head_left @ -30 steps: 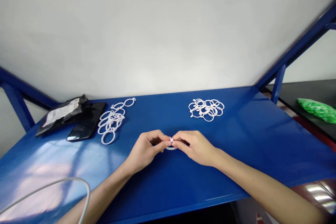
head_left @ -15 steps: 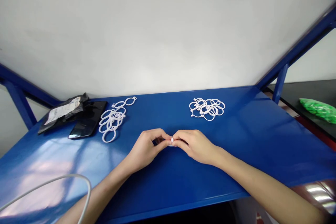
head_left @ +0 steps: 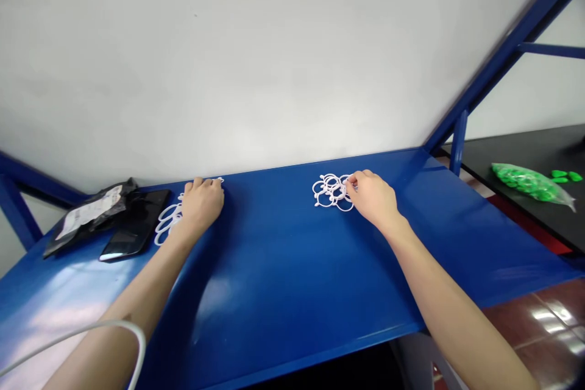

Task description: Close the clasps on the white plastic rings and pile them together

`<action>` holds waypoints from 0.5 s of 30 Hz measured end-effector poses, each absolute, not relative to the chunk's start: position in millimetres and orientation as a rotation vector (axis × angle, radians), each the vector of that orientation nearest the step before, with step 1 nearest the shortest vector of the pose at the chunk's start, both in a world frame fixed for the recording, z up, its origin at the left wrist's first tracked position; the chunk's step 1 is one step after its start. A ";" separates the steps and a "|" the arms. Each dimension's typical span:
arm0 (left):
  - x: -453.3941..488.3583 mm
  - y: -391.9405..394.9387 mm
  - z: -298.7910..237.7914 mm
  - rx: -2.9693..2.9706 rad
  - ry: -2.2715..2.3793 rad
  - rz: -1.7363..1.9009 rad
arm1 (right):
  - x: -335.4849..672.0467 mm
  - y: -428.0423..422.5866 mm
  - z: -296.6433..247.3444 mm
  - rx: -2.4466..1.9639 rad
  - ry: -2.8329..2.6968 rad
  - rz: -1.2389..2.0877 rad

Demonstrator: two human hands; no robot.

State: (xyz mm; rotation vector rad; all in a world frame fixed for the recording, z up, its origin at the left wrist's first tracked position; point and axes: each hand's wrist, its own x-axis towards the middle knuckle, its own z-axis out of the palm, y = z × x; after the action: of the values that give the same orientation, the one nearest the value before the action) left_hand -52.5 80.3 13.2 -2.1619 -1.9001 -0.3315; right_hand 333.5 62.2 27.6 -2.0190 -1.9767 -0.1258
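White left ring pile [head_left: 175, 217] partly hidden by left hand [head_left: 201, 204], fingers bent, grip unseen, cannot tell; right ring pile [head_left: 337, 186] at right hand [head_left: 372, 196], thumb and forefinger close together, pinch unclear; blue table [head_left: 283, 256] between, perhaps keeping piles unmixed

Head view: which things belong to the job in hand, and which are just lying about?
Job, judging by the hands:
right pile of white plastic-looking rings, at the right hand
left pile of white rings, partly behind the left hand

Apparently lying about:
black plastic package with white label
glossy black rectangular slab
clear bag of green pieces
curved white cable
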 end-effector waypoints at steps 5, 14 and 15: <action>-46.8 81.7 2.6 -2.386 -1.829 -0.419 | 321.0 54.2 32.5 -1.964 -1.955 -0.200; 29.4 -0.5 5.9 -2.928 -1.982 -1.145 | 254.8 9.6 13.0 -1.152 -2.270 0.477; 34.6 -7.2 7.1 -2.949 -2.011 -1.211 | 249.6 5.7 10.2 -1.124 -2.265 0.586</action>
State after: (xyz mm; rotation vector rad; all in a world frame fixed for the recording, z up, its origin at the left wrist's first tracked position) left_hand 34.6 -7.2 7.1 -2.9489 -2.0107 -1.2111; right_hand 249.6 5.7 10.2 -1.1235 -2.2645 0.5857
